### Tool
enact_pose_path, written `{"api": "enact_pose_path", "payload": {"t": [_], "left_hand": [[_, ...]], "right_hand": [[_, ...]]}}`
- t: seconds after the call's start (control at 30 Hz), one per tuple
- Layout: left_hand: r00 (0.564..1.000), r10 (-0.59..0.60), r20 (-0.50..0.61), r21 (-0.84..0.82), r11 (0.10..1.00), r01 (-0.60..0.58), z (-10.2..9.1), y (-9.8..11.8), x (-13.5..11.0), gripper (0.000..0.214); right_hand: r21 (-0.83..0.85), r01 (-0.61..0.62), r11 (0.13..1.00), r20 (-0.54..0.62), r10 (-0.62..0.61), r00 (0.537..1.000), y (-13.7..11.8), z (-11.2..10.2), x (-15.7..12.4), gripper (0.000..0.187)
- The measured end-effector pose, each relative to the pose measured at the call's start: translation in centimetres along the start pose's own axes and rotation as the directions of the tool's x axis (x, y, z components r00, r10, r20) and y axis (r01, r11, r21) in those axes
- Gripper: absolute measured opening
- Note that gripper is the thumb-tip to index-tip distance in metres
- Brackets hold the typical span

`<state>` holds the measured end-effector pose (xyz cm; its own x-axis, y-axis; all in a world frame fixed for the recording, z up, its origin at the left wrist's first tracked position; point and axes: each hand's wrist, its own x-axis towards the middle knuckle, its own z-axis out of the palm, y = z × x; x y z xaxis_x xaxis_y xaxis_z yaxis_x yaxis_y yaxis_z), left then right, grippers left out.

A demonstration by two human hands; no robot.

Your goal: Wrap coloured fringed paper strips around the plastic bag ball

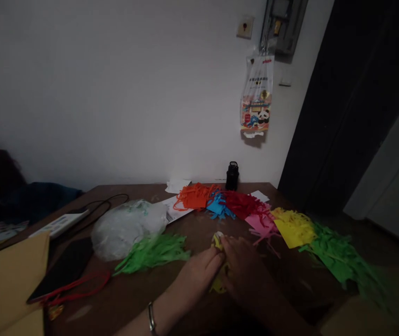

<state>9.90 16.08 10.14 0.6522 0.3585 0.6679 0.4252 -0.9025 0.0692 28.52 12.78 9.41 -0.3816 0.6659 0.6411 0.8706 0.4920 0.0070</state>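
Near the middle of the brown table, my left hand (pixel 199 269) and my right hand (pixel 243 270) close together around a yellow fringed piece (pixel 218 283), which looks like paper. Most of it is hidden by my fingers. A small pale tip shows at its top, and loose yellow ends hang below. To the left of my hands lies a green fringed piece (pixel 154 253). Behind them are orange (pixel 196 197), blue (pixel 219 205), dark red (pixel 243 204) and pink (pixel 260 225) ones. Further right rest another yellow piece (pixel 293 227) and a bigger green one (pixel 341 259).
A clear plastic bag (pixel 126 229) sits left of the green strips. Closer in are a black phone-like slab (pixel 65 267), a red cord (pixel 87 284) and tan card (pixel 9 280). A white power strip (pixel 59 223) lies behind. A small black object (pixel 232 176) stands by the wall.
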Motion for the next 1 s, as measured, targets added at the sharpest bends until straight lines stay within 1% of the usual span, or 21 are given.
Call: {"api": "enact_pose_path", "payload": {"t": [0.03, 0.07, 0.1, 0.13, 0.17, 0.23, 0.27, 0.3, 0.33, 0.4, 0.47, 0.5, 0.57, 0.63, 0.7, 0.77, 0.8, 0.87, 0.93, 0.97, 1.0], "left_hand": [[1.0, -0.019, -0.006, -0.045, 0.999, 0.018, 0.2, 0.6, -0.2, 0.023], [0.998, -0.063, -0.021, -0.099, 0.993, 0.06, 0.6, 1.0, -0.5, 0.021], [0.99, -0.133, -0.039, -0.157, 0.98, 0.125, 1.1, 1.3, -0.9, 0.025], [0.973, -0.225, -0.055, -0.22, 0.953, 0.208, 1.7, 1.5, -1.3, 0.034], [0.945, -0.323, -0.06, -0.281, 0.914, 0.294, 2.5, 1.6, -1.7, 0.043], [0.871, -0.488, -0.049, -0.379, 0.816, 0.436, 4.2, 1.5, -2.5, 0.055], [0.84, -0.542, -0.037, -0.406, 0.776, 0.482, 4.9, 1.4, -2.8, 0.057], [0.822, -0.569, -0.023, -0.416, 0.754, 0.509, 5.5, 1.1, -3.1, 0.058], [0.818, -0.575, -0.014, -0.412, 0.749, 0.519, 5.7, 0.8, -3.3, 0.057], [0.837, -0.547, 0.007, -0.387, 0.77, 0.506, 5.4, 0.1, -3.7, 0.05], [0.865, -0.501, 0.03, -0.347, 0.806, 0.479, 3.9, -0.8, -4.0, 0.042], [0.874, -0.484, 0.023, -0.309, 0.828, 0.467, 2.9, -1.3, -4.1, 0.039], [0.905, -0.425, -0.013, -0.184, 0.891, 0.416, 0.6, -2.1, -4.4, 0.036], [0.941, -0.331, -0.063, -0.044, 0.943, 0.329, -2.0, -2.7, -5.0, 0.035], [0.966, -0.23, -0.119, 0.068, 0.969, 0.239, -4.3, -2.9, -6.1, 0.038], [0.977, -0.156, -0.149, 0.171, 0.969, 0.181, -6.1, -3.2, -8.0, 0.045], [0.982, -0.14, -0.129, 0.216, 0.962, 0.165, -6.6, -3.5, -9.2, 0.048], [0.99, -0.14, -0.007, 0.288, 0.948, 0.136, -7.0, -4.1, -11.6, 0.05], [0.973, -0.183, 0.137, 0.35, 0.928, 0.125, -6.7, -4.6, -13.7, 0.05], [0.96, -0.21, 0.185, 0.37, 0.92, 0.13, -6.5, -4.4, -14.5, 0.05], [0.948, -0.232, 0.22, 0.374, 0.917, 0.137, -6.2, -4.0, -15.0, 0.052]], "right_hand": [[-0.005, 0.006, 1.0, -0.001, -0.006, 1.0, -0.4, 0.6, 0.1, 0.04], [-0.002, 0.003, 1.0, -0.004, -0.003, 1.0, -0.4, 1.1, 0.1, 0.032], [0.002, -0.002, 1.0, -0.017, 0.002, 1.0, -0.1, 1.6, -0.1, 0.028], [0.008, -0.012, 1.0, -0.035, 0.012, 0.999, 0.2, 1.9, -0.4, 0.025], [0.014, -0.018, 1.0, -0.059, 0.019, 0.998, 0.5, 2.0, -0.7, 0.024], [0.017, -0.013, 1.0, -0.126, 0.015, 0.992, 0.8, 2.0, -1.5, 0.028], [0.017, -0.006, 1.0, -0.154, 0.008, 0.988, 0.8, 1.9, -1.9, 0.031], [0.021, 0.005, 1.0, -0.182, -0.001, 0.983, 0.8, 1.8, -2.2, 0.034], [0.027, 0.017, 1.0, -0.219, -0.011, 0.976, 0.7, 1.7, -2.4, 0.037], [0.005, 0.04, 0.999, -0.307, -0.036, 0.951, 0.8, 1.5, -2.7, 0.042], [-0.069, 0.077, 0.995, -0.371, -0.097, 0.923, 1.3, 1.1, -2.7, 0.044], [-0.11, 0.093, 0.99, -0.373, -0.128, 0.919, 1.7, 0.8, -2.6, 0.045], [-0.164, 0.11, 0.98, -0.311, -0.158, 0.937, 2.2, -0.1, -2.5, 0.047], [-0.188, 0.106, 0.977, -0.252, -0.152, 0.956, 2.3, -1.3, -2.4, 0.048], [-0.208, 0.114, 0.971, -0.215, -0.16, 0.963, 1.7, -2.3, -2.7, 0.046], [-0.192, 0.17, 0.966, -0.179, -0.205, 0.962, 0.4, -2.1, -3.2, 0.042], [-0.168, 0.205, 0.964, -0.151, -0.23, 0.961, -0.3, -1.5, -3.6, 0.041], [-0.112, 0.247, 0.963, -0.108, -0.259, 0.96, -1.6, 0.9, -4.7, 0.039], [-0.08, 0.232, 0.969, -0.112, -0.24, 0.964, -2.6, 4.2, -6.0, 0.035], [-0.078, 0.225, 0.971, -0.141, -0.234, 0.962, -3.0, 5.9, -6.7, 0.033], [-0.075, 0.23, 0.97, -0.146, -0.239, 0.96, -3.2, 7.4, -7.3, 0.03]]}}
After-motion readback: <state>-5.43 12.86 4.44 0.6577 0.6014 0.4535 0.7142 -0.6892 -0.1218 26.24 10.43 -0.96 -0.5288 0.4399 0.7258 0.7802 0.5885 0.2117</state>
